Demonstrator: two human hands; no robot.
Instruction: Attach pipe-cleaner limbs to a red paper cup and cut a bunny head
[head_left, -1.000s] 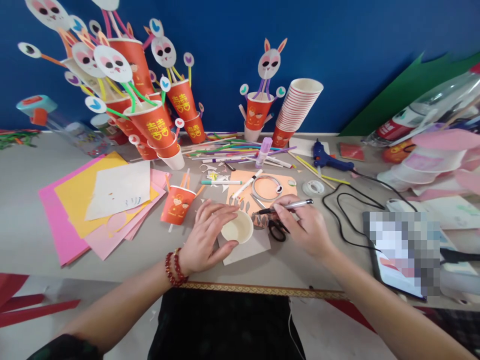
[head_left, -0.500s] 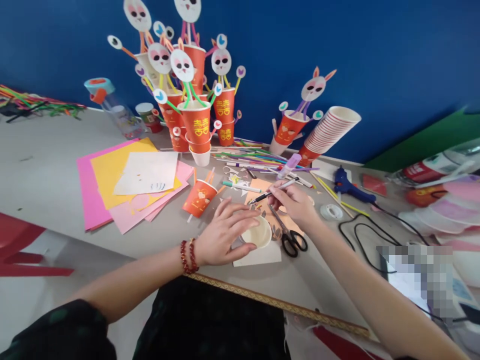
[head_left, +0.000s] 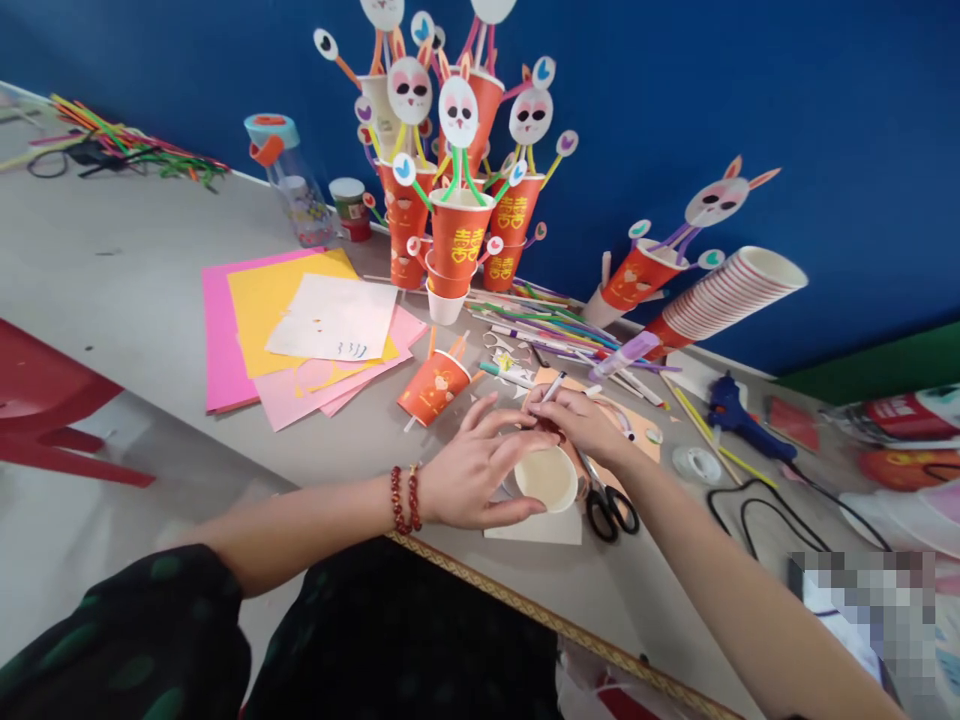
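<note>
While the left hand (head_left: 480, 475) grips the white paper cup (head_left: 546, 478) at its rim, thumb and fingers apart around it, the right hand (head_left: 574, 415) is closed on a pen (head_left: 553, 386), its fingertips just beside the left hand's fingers. Pen tip hidden by the fingers. Cup mouth faces the camera; white card (head_left: 534, 527) under and in front of it on the desk (head_left: 630, 600). Scissors (head_left: 609, 510) right of the cup, black handles toward the person, blades pointing away. Orange paper (head_left: 646, 452) behind, partly covered by the right hand.

Left of the hands: red paper cup (head_left: 435, 388) with orange strips, tilted, then overlapping pink, yellow and white sheets (head_left: 334, 318). Behind: stacked red cups with rabbit faces (head_left: 459, 235), jar (head_left: 350, 208), clear bottle with blue lid (head_left: 296, 190), loose pipe cleaners (head_left: 540, 318), purple glue stick (head_left: 624, 355). Back right: single rabbit-face cup (head_left: 645, 272), leaning in view, beside nested paper cups (head_left: 735, 290). Right side: tape roll (head_left: 696, 464), blue glue gun (head_left: 742, 415) with black cord, a partly pixelated device (head_left: 840, 620) at the lower right.
</note>
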